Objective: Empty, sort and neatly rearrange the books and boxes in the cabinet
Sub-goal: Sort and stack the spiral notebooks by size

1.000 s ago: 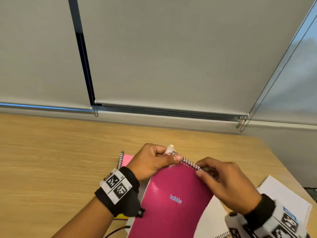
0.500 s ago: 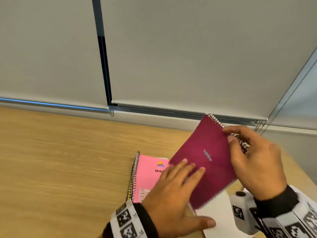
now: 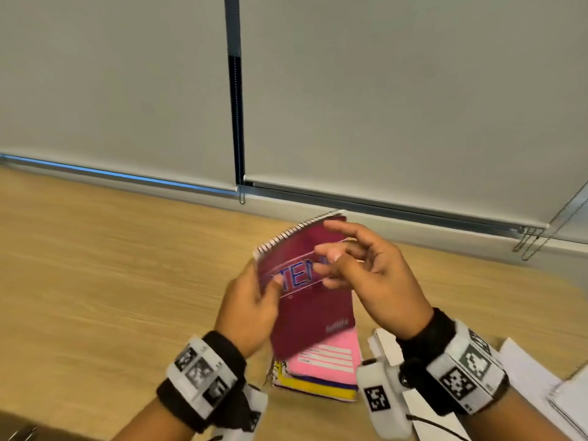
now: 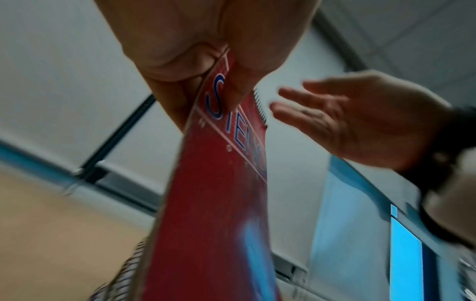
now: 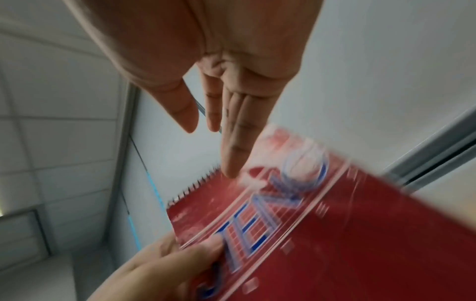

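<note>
Maroon spiral notebook [image 3: 305, 281] stood tilted at the centre of the head view above a pink notebook [image 3: 327, 354] on the wooden table [image 3: 95, 281], grey blinds [image 3: 381, 90] behind; probably it was being turned for sorting. In the left wrist view the left hand [image 4: 195, 61] pinched its edge at the top. In the right wrist view the right hand [image 5: 206, 61] was spread, holding nothing, at the upper centre.

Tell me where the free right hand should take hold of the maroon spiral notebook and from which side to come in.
Grip the bare right edge of the maroon notebook, coming from the right. The left hand already pinches its left edge, the spiral wire runs along the top, and the open right hand hovers close to the cover on that side.
</note>
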`<state>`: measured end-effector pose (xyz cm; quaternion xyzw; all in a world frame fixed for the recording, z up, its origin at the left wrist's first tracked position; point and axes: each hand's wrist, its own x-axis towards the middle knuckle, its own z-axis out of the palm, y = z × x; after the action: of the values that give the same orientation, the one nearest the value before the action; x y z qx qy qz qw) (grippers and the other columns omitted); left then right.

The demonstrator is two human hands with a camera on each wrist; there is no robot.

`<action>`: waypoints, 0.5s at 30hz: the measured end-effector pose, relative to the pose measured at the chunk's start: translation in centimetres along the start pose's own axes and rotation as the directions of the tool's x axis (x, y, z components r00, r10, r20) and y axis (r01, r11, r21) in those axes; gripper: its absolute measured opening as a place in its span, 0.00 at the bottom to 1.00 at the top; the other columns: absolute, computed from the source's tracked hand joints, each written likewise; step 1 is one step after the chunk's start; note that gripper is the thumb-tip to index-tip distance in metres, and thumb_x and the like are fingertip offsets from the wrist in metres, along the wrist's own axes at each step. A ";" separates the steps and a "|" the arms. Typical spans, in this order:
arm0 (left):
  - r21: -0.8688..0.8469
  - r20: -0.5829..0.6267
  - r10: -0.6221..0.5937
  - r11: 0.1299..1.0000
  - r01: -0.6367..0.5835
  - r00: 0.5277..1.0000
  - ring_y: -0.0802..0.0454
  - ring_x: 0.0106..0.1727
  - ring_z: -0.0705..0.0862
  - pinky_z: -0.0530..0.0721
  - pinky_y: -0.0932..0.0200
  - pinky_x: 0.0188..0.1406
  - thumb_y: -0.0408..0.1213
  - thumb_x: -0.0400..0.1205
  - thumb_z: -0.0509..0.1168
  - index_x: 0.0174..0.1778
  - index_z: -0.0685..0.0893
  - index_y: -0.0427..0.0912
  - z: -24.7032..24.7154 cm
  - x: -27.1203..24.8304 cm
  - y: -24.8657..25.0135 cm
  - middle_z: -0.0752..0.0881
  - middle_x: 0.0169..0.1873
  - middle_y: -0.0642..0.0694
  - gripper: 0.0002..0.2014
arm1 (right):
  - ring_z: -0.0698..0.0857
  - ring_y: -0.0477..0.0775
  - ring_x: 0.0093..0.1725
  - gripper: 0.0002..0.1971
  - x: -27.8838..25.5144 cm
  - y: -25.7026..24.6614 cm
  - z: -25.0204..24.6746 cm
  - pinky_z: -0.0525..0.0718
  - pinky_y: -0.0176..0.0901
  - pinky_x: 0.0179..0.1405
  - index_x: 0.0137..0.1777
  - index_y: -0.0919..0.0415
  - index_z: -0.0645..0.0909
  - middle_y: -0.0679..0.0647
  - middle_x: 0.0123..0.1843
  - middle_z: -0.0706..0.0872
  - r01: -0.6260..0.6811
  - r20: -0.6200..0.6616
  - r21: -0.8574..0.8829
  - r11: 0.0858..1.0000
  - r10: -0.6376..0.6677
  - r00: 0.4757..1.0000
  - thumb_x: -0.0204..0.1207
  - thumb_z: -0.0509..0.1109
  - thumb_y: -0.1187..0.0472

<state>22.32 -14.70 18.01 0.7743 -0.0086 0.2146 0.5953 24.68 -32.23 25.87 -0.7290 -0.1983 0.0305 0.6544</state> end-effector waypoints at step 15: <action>0.517 -0.079 -0.686 0.592 0.618 0.724 0.34 0.63 0.82 0.79 0.42 0.66 0.34 0.79 0.71 0.72 0.71 0.36 -9.5 3.4 -18.6 0.82 0.65 0.30 0.27 | 0.83 0.54 0.63 0.22 -2.9 14.3 -10.8 0.78 0.40 0.57 0.70 0.49 0.77 0.52 0.65 0.85 -0.511 -0.288 -0.827 0.236 0.603 0.744 0.79 0.67 0.43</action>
<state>27.35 0.28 4.03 0.8632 0.2942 -0.0745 0.4035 28.84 -44.28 12.98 -0.9722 0.0579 0.1893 0.1248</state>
